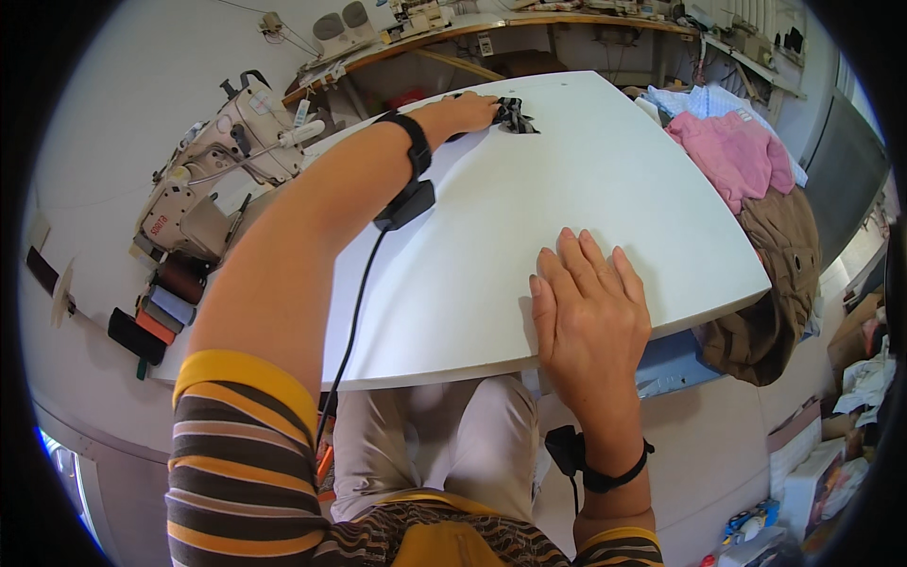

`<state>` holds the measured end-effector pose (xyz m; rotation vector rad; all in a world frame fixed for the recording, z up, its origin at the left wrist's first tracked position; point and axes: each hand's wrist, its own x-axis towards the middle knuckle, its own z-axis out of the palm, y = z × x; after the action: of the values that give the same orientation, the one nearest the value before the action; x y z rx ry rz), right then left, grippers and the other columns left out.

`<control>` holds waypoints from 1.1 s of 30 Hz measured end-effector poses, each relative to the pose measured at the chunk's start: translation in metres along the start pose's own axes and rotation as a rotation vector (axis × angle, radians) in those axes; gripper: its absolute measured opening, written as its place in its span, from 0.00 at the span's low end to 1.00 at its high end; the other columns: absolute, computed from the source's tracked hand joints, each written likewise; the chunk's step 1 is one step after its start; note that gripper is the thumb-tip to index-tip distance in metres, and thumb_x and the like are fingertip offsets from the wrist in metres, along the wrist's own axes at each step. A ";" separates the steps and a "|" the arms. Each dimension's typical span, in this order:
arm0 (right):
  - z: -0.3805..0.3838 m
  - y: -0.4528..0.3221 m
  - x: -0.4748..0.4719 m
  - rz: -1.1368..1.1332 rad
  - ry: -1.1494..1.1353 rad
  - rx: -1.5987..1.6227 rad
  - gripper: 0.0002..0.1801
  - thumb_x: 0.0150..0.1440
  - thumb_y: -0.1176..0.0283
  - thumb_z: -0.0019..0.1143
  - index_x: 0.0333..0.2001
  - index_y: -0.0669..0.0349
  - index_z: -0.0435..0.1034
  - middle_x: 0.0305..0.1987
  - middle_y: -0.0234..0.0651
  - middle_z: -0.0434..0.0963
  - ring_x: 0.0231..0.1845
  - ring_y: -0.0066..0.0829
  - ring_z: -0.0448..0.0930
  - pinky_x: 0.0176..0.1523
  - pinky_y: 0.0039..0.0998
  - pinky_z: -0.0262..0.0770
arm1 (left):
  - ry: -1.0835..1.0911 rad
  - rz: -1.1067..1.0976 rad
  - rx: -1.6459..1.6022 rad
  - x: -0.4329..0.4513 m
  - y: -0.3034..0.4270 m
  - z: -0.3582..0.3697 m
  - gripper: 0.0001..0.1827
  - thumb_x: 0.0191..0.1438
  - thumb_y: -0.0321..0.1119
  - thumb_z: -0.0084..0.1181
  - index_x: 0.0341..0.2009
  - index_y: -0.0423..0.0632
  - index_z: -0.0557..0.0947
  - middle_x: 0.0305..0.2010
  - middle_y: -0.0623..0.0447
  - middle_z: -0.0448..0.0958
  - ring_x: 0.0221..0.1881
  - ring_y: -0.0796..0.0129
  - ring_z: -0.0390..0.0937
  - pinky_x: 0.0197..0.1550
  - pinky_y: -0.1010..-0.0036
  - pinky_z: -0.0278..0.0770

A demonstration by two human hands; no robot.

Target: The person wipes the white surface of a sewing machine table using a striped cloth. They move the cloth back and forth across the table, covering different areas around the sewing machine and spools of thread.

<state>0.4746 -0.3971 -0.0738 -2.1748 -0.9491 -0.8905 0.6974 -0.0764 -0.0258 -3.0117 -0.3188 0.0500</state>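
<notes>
My left hand (469,113) is stretched out to the far part of the white tabletop (460,283). It is closed over a crumpled black-and-grey cloth (516,117), part of which sticks out past the fingers on the right. More dark material shows under the palm, mostly hidden by the hand. My right hand (592,312) lies palm down at the near edge of the table, fingers apart and holding nothing. Both wrists wear black straps with small devices; a black cable (360,305) runs from the left one across the tabletop.
On the left stands a sewing machine (220,163), with thread spools (166,308) in front of it. Pink clothing (737,156) and a brown garment (772,283) hang over the right side. A wooden workbench (453,32) with more machines runs behind. Boxes (815,461) stand at lower right.
</notes>
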 end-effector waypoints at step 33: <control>-0.005 0.006 0.009 0.154 -0.275 0.098 0.22 0.66 0.60 0.39 0.48 0.62 0.77 0.58 0.42 0.76 0.64 0.43 0.71 0.70 0.45 0.57 | 0.218 0.407 -0.263 -0.463 -0.072 0.025 0.23 0.68 0.47 0.40 0.66 0.65 0.69 0.73 0.54 0.57 0.75 0.46 0.46 0.74 0.50 0.45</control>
<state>0.4821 -0.4006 -0.0651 -2.2870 -0.9159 -0.4711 0.2289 -0.1014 -0.0329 -3.2432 0.3351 -0.3058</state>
